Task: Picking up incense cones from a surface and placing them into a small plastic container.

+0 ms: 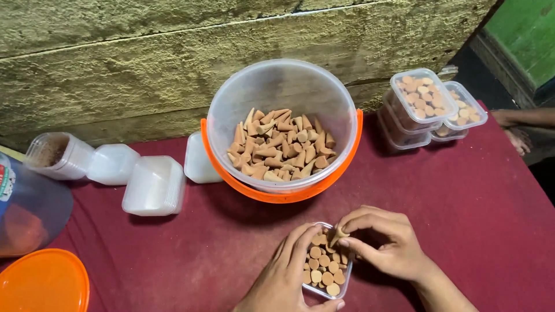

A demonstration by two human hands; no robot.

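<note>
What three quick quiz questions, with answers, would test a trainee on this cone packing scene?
1. True or false: the small clear box between the hands already has cones standing in it.
2. Which hand pinches a single cone: A left, B right?
3. Where do the loose cones lie?

Key
1. True; it is nearly full, flat bases up.
2. B. The right hand pinches it over the box, while the left hand steadies the box's side.
3. In the clear bucket with an orange rim, on the red cloth.
</note>
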